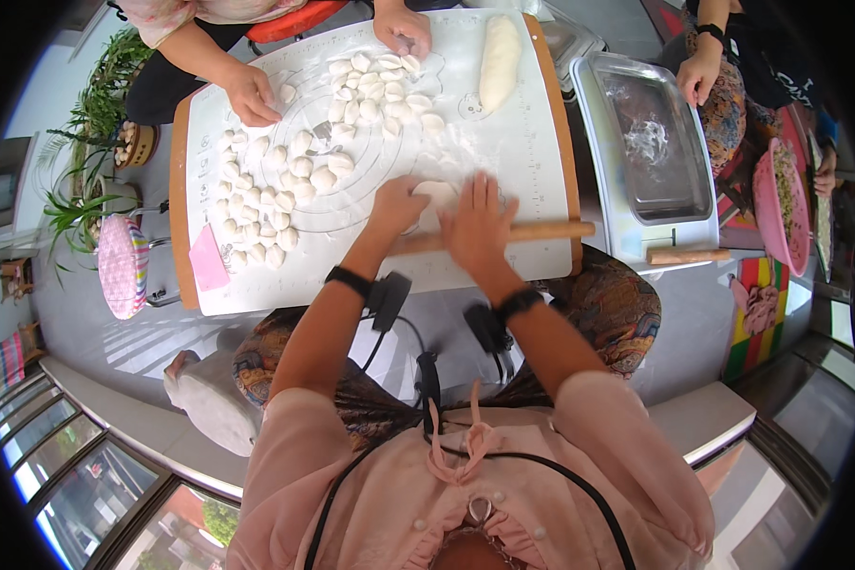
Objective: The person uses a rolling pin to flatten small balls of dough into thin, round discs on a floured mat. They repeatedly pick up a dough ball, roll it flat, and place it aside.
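On a white silicone pastry mat (328,278), my left hand (399,204) has its fingers on the edge of a flat round of dough (434,191). My right hand (479,222) lies over a wooden rolling pin (552,230), palm on the wood and fingers stretched forward beside the dough. Motion blurs that hand. The pin's left part passes under and in front of my left forearm's side of the mat. Several small floured dough pieces (260,199) lie to the left, and another group of dough pieces (370,92) is farther back.
A dough log (500,64) lies at the mat's back right. Opposite, a person's hands (253,96) rest over the mat. To the right are a metal tray (659,142), a second rolling pin (687,256), another person's hand (698,78) and a pink basin (776,206). A pink scraper (209,260) lies front left.
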Available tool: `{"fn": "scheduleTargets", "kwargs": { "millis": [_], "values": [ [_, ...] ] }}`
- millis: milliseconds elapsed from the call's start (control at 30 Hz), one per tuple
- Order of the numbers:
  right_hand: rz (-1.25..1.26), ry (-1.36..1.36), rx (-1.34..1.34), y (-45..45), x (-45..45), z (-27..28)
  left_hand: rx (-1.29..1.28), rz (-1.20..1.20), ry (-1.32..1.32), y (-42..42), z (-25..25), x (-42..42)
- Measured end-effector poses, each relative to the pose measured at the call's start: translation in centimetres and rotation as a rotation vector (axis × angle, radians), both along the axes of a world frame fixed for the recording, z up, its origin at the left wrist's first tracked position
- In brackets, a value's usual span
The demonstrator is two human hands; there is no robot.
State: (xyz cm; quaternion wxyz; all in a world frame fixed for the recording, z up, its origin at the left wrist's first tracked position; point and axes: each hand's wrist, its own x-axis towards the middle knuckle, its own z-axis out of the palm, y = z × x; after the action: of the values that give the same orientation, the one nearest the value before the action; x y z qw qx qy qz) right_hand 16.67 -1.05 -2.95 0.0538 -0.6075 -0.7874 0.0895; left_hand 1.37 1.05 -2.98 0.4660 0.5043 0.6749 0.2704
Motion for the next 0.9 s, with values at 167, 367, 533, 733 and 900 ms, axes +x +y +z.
{"fn": "scheduleTargets", "kwargs": {
  "millis": [167, 367, 533, 733, 900],
  "values": [
    [0.081, 0.044, -0.008, -3.0, 1.5, 0.7, 0.069, -0.065, 0.021, -2.8, -0.6, -0.8],
    [-0.026, -0.066, 0.093, 5.4, -1.0, 0.5, -0.073, -0.439, 0.437, 2.8, 4.2, 1.3],
    [0.048, 0.046, -0.062, -3.9, 1.6, 1.0, -0.249, 0.031, -0.067, -1.3, 0.8, -1.1],
    [0.002, 0.016, 0.084, 4.0, -0.2, -0.3, 0.040, -0.415, 0.368, 1.8, 2.8, 1.1],
    [-0.031, 0.018, 0.105, 3.8, -0.6, -0.4, 0.229, -0.395, 0.454, 2.5, 0.1, 1.0]
  ]
}}
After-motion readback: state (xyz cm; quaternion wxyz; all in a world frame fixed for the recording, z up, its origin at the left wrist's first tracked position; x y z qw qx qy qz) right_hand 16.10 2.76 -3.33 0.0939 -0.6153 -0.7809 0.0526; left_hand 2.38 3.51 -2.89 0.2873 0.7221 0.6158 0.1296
